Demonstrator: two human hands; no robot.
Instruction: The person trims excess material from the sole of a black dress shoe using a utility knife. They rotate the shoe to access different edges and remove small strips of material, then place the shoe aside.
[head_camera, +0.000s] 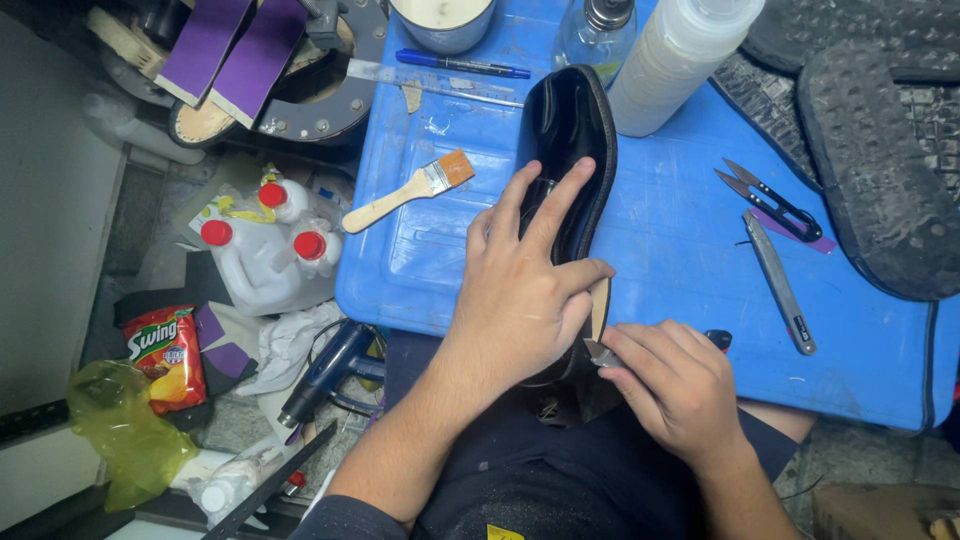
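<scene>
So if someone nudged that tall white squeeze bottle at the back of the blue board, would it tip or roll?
The white squeeze bottle stands upright and tall, so a high push would probably tip it. Its ribbed round body would likely roll afterwards, perhaps against the black shoe beside it.

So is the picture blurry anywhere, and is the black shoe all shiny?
Head view: mostly sharp, with bright, even light; the black shoe shows soft pale glare; the left hand casts only a faint shadow; the corners look darker and slightly bent.
</scene>
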